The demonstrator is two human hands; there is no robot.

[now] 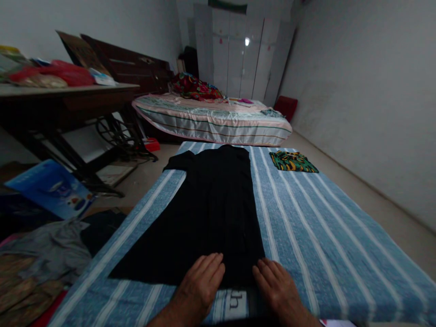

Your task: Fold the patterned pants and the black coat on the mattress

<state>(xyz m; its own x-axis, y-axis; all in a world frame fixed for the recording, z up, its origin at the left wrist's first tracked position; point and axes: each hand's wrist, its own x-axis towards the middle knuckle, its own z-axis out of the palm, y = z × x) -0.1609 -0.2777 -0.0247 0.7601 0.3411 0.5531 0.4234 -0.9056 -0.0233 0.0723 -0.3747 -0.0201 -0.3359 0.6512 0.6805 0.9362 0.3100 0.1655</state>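
A black dress [211, 213] lies spread on a blue-and-white striped cloth [306, 236], its neck end away from me and its wide hem toward me. One short sleeve sticks out at the left; no sleeve shows on the right, where the edge runs straight. My left hand [202, 281] rests palm down on the hem, fingers extended side by side over the black fabric. At the hem's right corner, my right hand [274, 281] lies palm down with its fingertips touching the edge. Both thumbs are mostly hidden.
A folded green-and-yellow patterned garment [293, 161] lies at the far right of the cloth. Beyond stands a bed [211, 120]. To the left are a treadle sewing table [68, 91], a blue box [51, 188] and piled clothes [51, 250]. A wall [374, 91] runs along the right.
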